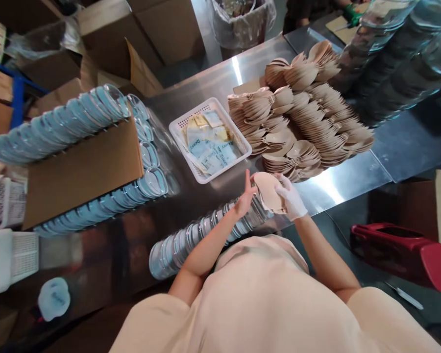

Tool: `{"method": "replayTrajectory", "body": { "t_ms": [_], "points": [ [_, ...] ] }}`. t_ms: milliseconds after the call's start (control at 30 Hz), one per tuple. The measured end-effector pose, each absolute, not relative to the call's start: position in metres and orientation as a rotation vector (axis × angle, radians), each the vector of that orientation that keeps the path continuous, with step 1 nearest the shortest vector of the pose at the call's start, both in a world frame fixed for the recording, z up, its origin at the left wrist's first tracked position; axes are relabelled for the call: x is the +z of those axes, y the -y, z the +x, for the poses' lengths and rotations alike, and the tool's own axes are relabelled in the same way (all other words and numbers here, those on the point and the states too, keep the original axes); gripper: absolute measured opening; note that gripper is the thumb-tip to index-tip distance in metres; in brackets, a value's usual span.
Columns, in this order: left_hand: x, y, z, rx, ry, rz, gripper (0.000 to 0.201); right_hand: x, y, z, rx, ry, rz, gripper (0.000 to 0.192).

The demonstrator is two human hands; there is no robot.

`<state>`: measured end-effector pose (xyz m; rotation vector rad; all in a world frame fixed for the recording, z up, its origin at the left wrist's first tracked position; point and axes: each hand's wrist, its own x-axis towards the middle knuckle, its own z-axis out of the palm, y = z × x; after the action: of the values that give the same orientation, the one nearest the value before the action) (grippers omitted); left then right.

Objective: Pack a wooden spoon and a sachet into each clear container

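Observation:
My right hand (294, 200), in a white glove, grips a beige scoop-shaped piece (269, 192) by its right side; at least one more layer shows at its lower edge. At the other side of the piece is my bare left hand (244, 197), its fingers stretched out and apart near the left rim. Whether those fingertips touch the rim is hard to tell. Under my left forearm runs a row of clear round containers (194, 235). Beyond my hands, nested stacks of similar beige pieces (316, 125) cover part of the metal table (202, 88).
A white basket (210, 177) holds printed sachets. Cardboard (88, 181) lies between rows of clear lidded containers at left. Tall stacks of clear containers (397, 63) stand at far right. A red machine (400, 250) is below right. Behind are boxes, a lined bin (238, 29) and a person's green-gloved hand (352, 14).

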<state>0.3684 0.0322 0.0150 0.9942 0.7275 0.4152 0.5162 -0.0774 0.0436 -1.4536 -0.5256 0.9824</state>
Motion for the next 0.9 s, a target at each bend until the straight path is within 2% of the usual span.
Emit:
{"method": "replayTrajectory", "body": {
  "t_ms": [67, 200, 300, 400, 500, 567, 600, 700, 733, 767, 800, 900],
  "points": [
    [0.000, -0.036, 0.356, 0.391, -0.660, 1.153, 0.089, 0.037, 0.093, 0.516, 0.985, 0.542, -1.556, 0.067],
    [-0.039, -0.039, 0.334, 0.159, -0.586, 1.799, 0.116, 0.035, 0.117, 0.497, 0.631, 0.950, -2.171, 0.058],
    [-0.059, -0.038, 0.327, -0.012, -0.584, 2.094, 0.124, 0.021, 0.102, 0.473, 0.635, 1.392, -2.510, 0.045],
    [-0.067, -0.034, 0.324, -0.008, -0.592, 2.174, 0.127, -0.009, 0.081, 0.456, 0.560, 1.656, -2.482, 0.041],
    [-0.066, -0.031, 0.319, -0.006, -0.591, 2.179, 0.128, -0.039, 0.087, 0.462, 0.289, 1.603, -2.284, 0.049],
    [-0.062, -0.036, 0.318, 0.046, -0.594, 2.175, 0.121, -0.050, 0.099, 0.484, 0.122, 1.412, -2.146, 0.057],
    [-0.059, -0.043, 0.320, 0.112, -0.611, 2.178, 0.110, -0.051, 0.102, 0.500, 0.066, 1.307, -2.098, 0.058],
    [-0.046, -0.093, 0.339, 0.416, -0.821, 2.179, 0.052, -0.041, 0.085, 0.562, 0.021, 1.130, -2.112, 0.051],
    [-0.043, -0.118, 0.348, 0.492, -0.951, 2.167, 0.038, -0.036, 0.069, 0.583, 0.055, 1.155, -2.164, 0.046],
    [-0.040, -0.144, 0.359, 0.520, -1.110, 2.150, 0.032, -0.032, 0.049, 0.602, 0.119, 1.206, -2.245, 0.042],
    [-0.038, -0.171, 0.370, 0.480, -1.275, 2.129, 0.031, -0.028, 0.029, 0.618, 0.213, 1.289, -2.339, 0.038],
    [-0.041, -0.233, 0.392, 0.162, -1.760, 1.952, 0.061, -0.024, -0.021, 0.643, 0.481, 1.468, -2.525, 0.015]
  ]
}}
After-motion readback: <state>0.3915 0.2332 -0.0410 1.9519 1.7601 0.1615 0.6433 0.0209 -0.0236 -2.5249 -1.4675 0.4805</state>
